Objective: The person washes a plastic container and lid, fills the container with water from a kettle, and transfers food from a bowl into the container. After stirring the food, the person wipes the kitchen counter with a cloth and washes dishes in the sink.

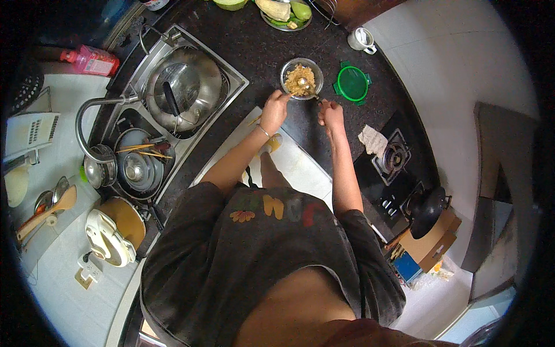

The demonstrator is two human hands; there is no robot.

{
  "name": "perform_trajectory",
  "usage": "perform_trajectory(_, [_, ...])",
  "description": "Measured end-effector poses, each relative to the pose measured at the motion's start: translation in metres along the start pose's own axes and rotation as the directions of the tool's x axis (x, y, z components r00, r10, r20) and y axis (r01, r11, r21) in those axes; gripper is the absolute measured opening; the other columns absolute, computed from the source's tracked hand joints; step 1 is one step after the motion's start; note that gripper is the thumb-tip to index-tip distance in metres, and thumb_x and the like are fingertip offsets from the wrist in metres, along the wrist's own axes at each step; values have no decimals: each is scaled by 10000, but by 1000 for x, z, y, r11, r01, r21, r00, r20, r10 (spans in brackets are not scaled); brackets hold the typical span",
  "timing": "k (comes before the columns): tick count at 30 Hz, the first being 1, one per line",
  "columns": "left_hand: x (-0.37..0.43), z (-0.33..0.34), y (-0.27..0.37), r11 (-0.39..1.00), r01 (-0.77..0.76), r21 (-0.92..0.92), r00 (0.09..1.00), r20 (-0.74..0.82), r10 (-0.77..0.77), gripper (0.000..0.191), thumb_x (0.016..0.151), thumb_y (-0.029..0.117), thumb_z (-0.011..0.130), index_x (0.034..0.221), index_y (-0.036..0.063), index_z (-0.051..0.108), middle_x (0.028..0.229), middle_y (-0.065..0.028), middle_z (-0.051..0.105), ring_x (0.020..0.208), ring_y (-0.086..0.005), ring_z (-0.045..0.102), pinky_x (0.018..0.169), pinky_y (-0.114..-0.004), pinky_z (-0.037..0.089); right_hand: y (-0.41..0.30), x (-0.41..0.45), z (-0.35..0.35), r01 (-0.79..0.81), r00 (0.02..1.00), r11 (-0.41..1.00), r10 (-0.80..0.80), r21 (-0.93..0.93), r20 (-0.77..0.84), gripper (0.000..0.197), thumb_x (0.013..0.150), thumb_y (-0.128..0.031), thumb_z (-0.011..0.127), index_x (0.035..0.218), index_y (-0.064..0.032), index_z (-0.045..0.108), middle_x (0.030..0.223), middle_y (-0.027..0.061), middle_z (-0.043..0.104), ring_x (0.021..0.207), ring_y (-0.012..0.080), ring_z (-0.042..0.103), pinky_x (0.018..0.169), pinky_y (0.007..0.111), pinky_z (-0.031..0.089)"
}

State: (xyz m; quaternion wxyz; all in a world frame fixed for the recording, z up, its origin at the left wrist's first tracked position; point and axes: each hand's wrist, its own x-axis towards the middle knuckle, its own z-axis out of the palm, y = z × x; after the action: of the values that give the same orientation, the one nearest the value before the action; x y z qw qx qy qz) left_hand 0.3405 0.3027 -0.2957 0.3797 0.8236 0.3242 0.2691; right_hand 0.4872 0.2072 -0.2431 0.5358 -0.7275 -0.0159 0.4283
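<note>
Before me on the dark speckled countertop (256, 52) stands a clear round bowl (282, 77) of light brown, crumbly food (298, 73). My left hand (275, 112) is just left of its near rim, closed around thin wooden chopsticks (296, 92) whose tips reach into the bowl. My right hand (331, 113), at the bowl's near right side, grips the handle of a metal spoon (303, 82). The spoon's head rests over the food, close to the chopstick tips. Right of the bowl lies a green-rimmed lid with clips (352, 83).
A double sink at left holds a large steel pan with a glass lid (184, 86) and stacked dishes (134, 167). At right are a gas burner (394, 156), a cloth (373, 141) and a black wok (429, 212). A white mug (361, 40) and a vegetable plate (287, 27) stand behind.
</note>
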Motion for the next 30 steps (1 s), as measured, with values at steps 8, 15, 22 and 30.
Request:
perform_trajectory(8, [5,2,-3,998,45,50,997,-72,-42,256,724,-29,494,953,1,603,759,-177,517,735,-324,539,690,-383,446,-4,-4,-2,-17,1000,1000,17,0,12,182,877,-169,473,795,-7,452,534,-31,315,400,70,294,341,227,206])
perform_trajectory(15, [-4,11,1,1000,-16,3,999,-33,16,232,731,-22,496,940,-16,594,767,-181,513,739,-335,532,686,-390,442,-1,-3,-5,-11,1000,1000,11,-12,-11,226,874,-174,474,749,15,473,515,9,391,383,94,342,322,247,243])
perform_trajectory(22, [-2,8,4,999,34,15,997,-76,-32,217,749,-13,496,945,-19,589,766,-171,509,732,-328,526,692,-387,439,0,-4,-13,-37,999,998,35,57,26,211,878,-161,465,763,16,466,511,-7,358,385,86,323,329,237,217])
perform_trajectory(30, [-6,14,4,997,40,61,996,-81,-35,250,747,-8,498,980,-13,589,798,-169,507,758,-320,524,709,-384,437,1,-5,-16,-50,998,998,48,45,48,204,873,-156,465,777,24,468,518,-11,354,395,85,329,332,231,216])
